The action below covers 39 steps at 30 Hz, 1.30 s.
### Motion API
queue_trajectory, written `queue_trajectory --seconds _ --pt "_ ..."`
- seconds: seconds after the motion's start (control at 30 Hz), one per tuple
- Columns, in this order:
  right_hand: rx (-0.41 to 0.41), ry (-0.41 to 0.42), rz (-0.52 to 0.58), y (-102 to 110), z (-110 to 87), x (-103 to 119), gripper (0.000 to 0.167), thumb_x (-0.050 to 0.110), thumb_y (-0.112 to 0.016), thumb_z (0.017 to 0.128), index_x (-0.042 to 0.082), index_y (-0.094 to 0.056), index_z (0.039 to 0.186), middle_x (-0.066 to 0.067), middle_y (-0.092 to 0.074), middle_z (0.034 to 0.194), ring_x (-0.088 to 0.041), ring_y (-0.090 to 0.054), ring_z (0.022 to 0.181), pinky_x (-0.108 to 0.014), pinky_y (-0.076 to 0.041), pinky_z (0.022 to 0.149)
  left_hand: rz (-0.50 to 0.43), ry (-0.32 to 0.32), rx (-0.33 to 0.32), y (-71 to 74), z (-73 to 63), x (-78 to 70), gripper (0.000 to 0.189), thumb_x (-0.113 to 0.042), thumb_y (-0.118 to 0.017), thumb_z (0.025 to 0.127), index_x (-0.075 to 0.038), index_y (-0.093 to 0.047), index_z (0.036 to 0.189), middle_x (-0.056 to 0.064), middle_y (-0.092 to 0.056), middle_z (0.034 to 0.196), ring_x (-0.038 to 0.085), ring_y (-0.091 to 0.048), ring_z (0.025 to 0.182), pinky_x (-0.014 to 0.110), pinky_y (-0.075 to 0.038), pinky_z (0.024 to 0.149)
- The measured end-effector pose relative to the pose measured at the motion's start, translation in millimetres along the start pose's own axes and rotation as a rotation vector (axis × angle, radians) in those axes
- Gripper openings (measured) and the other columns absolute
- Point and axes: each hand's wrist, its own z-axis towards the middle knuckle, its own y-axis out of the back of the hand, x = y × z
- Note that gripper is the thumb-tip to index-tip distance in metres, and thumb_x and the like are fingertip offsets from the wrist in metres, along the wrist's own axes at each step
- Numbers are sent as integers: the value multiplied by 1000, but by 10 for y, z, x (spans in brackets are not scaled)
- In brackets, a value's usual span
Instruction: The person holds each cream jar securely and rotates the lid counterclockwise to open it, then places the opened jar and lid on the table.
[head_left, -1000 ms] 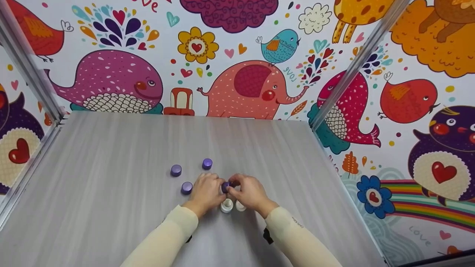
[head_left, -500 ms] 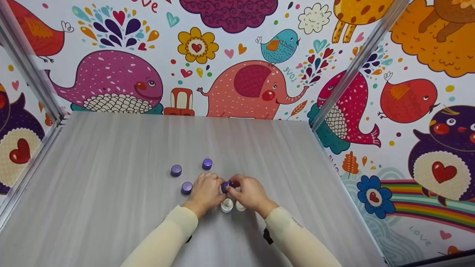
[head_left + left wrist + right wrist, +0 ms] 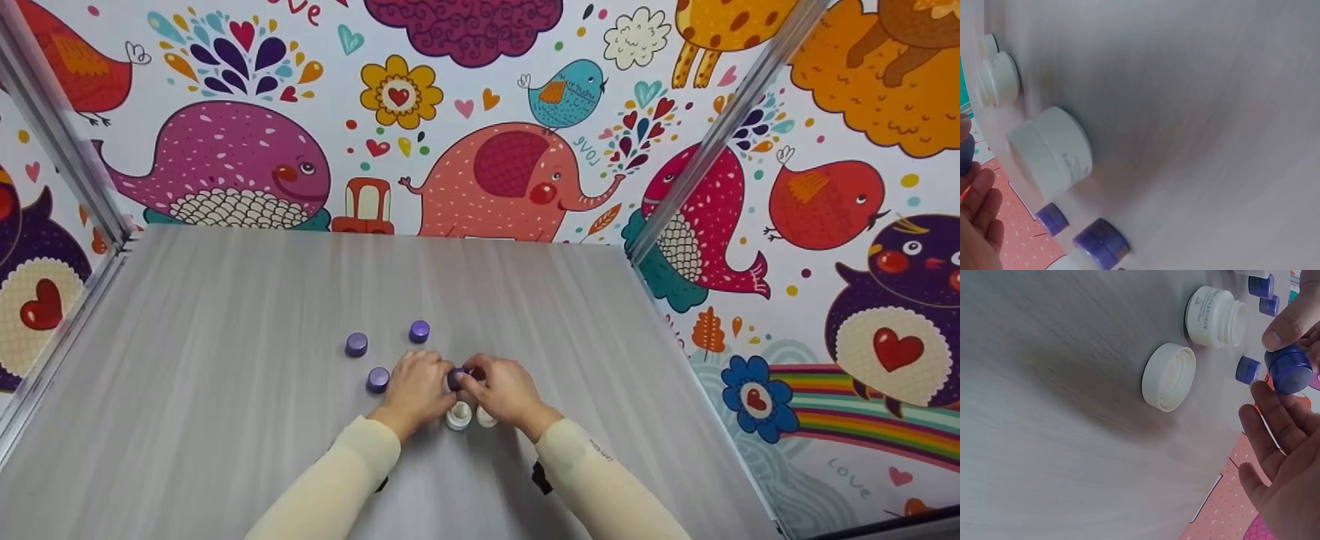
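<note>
Between both hands is a small purple jar (image 3: 457, 379), also seen in the right wrist view as a glossy purple jar (image 3: 1289, 374). My left hand (image 3: 422, 382) grips it from one side. The right hand (image 3: 508, 390) pinches it from the other, thumb over the near side. Just below the hands stands an open white jar (image 3: 1213, 318) with printed text. Its neighbour is a white lid (image 3: 1168, 377), hollow side showing. A larger white jar (image 3: 1053, 152) stands under my left hand, hidden in the head view.
Three more purple jars stand left of and beyond my left hand: one farther back (image 3: 419, 331), one at the far left (image 3: 356, 345) and one close to the hand (image 3: 378, 380). The grey table (image 3: 225, 420) meets patterned walls and metal posts (image 3: 720, 142).
My right thumb has shifted slightly upward over the purple jar. Both hands otherwise keep their place, and the jars on the table have not moved.
</note>
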Motion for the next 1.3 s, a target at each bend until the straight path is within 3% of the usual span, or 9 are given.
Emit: queue_trajectory --seconds 0.1,0.27,0.57,0.73,0.9,1.03,1.13,1.3 --pt "1 20 8 2 3 -3 25 30 -66 92 11 -70 107 0 -72 95 -20 -69 87 -37 -53 76 0 -6 -14 -9 0 6 35 -31 -80 69 -6 -76 93 4 -66 83 27 -61 79 40 -45 76" --pt "7 40 -5 5 10 -5 37 25 -70 85 8 -66 118 -2 -72 103 -18 -66 96 -39 -51 85 -4 2 -15 -12 -3 10 34 -30 -81 68 -7 -75 92 3 -64 81 26 -60 78 40 -44 74" --pt "20 -37 -19 8 11 15 33 38 -61 96 10 -69 113 1 -72 96 -17 -68 84 -38 -52 78 -8 7 -26 -7 -1 6 33 -33 -81 69 -8 -75 90 2 -64 81 26 -60 78 40 -45 75" --pt "13 1 4 9 18 10 24 28 -68 90 12 -70 108 1 -72 97 -18 -68 88 -37 -52 78 -11 8 -29 -17 -9 15 32 -30 -80 67 -8 -76 91 2 -64 81 26 -60 78 40 -45 75" --pt "4 27 18 0 20 -3 38 23 -70 83 9 -65 118 -3 -71 105 -23 -67 98 -41 -51 85 -19 12 -33 -20 -10 17 32 -30 -81 68 -8 -75 91 2 -64 81 26 -59 77 40 -44 75" --pt "15 -12 25 -2 17 0 41 31 -66 89 8 -63 123 -5 -70 106 -26 -67 97 -41 -51 83 -17 9 -28 -13 -5 13 34 -31 -81 68 -7 -75 92 3 -65 83 26 -60 79 40 -44 76" --pt "23 -43 15 -2 14 4 37 38 -62 95 9 -66 118 -2 -70 101 -21 -67 90 -39 -52 80 -14 5 -21 -9 -7 9 36 -33 -80 69 -7 -76 92 3 -65 84 26 -60 79 40 -45 77" --pt "23 -25 9 4 13 10 27 32 -64 94 11 -70 110 0 -72 97 -14 -67 88 -36 -53 77 -7 2 -12 -14 -13 13 37 -33 -81 69 -6 -76 94 3 -65 84 26 -60 79 40 -45 76"
